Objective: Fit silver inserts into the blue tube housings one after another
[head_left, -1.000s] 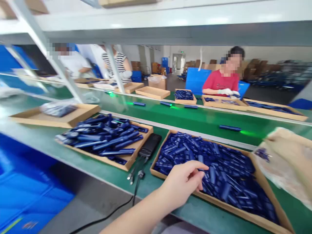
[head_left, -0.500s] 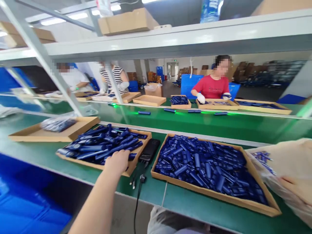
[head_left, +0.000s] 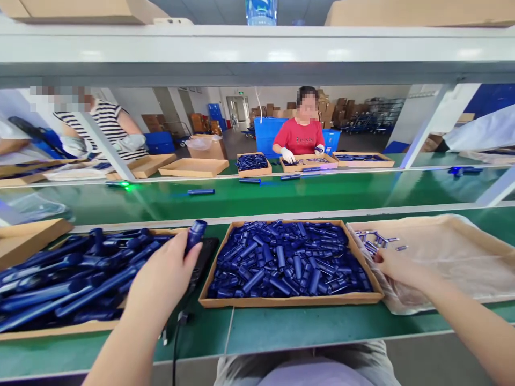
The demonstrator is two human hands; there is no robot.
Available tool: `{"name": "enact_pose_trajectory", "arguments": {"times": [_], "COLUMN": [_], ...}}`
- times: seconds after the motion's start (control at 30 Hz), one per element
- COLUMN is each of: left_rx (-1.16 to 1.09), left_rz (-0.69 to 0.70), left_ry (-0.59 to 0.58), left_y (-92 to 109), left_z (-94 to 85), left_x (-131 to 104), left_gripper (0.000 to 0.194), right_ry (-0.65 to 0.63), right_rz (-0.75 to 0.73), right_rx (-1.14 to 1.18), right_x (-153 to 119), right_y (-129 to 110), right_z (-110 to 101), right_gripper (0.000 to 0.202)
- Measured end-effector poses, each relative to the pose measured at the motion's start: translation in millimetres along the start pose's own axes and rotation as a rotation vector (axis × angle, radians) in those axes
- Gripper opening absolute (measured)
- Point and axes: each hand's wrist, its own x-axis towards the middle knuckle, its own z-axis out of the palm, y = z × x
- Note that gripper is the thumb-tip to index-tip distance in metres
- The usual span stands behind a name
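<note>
My left hand [head_left: 163,273] is closed round a dark blue flashlight-like tube [head_left: 196,234], held with its end up above the right edge of the left tray. That cardboard tray [head_left: 92,326] is heaped with long blue tubes [head_left: 107,292]. My right hand [head_left: 398,267] reaches into the plastic-lined tray [head_left: 450,257] on the right, fingers pinched together at its left side. Small silver and blue cylindrical parts [head_left: 380,239] lie by those fingertips; whatever is between them is hidden. In the middle, a cardboard tray [head_left: 289,302] is full of short blue tubes [head_left: 281,260].
A black power bank [head_left: 207,257] and black cable [head_left: 176,343] lie between two trays. Beyond runs a green conveyor [head_left: 241,206] with blue tubes [head_left: 201,191] on it. A white shelf [head_left: 257,51] spans overhead. A person in red [head_left: 300,134] works opposite.
The view has turned right. My left hand has lifted a blue tube out of the left tray. My right hand, barely visible before, now shows plainly in the right tray.
</note>
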Motion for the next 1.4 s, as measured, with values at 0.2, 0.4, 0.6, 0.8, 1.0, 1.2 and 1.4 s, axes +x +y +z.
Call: {"name": "enact_pose_trajectory", "arguments": {"times": [0.2,0.4,0.6,0.8,1.0,1.2,1.4], "left_rx": [-1.155,-1.973,-2.114,-2.234,-2.319,-2.362,-2.388], "left_rz": [-0.089,-0.537,-0.582,-0.561,-0.592,-0.607,-0.656], "left_ry": [-0.386,-0.9,-1.016,-0.902,-0.804,-0.79,-0.743], "left_y": [94,188,220,215,212,210,211], "left_z": [26.3,59.7,77.1,86.0,82.4,81.4,82.4], "left_x": [-17,-26,-24,-27,-29,-29,-31], "left_gripper": [0.027,0.023,0.034,0.03,0.032,0.034,0.036], "right_ry": [-0.03,0.082,0.19,0.323,0.448,0.773,0.769], "right_rz": [0.005,-0.02,-0.14,-0.562,-0.74,-0.796,-0.771], "right_rx": [-0.038,-0.1,0.054,0.424,0.288,0.346,0.341], "right_x": [-4,-10,-50,-95,-89,-82,-82], "right_y": [15,6,-23,-109,-159,-163,-168], "right_z": [-13,-11,-21,8,29,44,54], "right_gripper": [0.017,0.009,0.016,0.015,0.01,0.008,0.008]}}
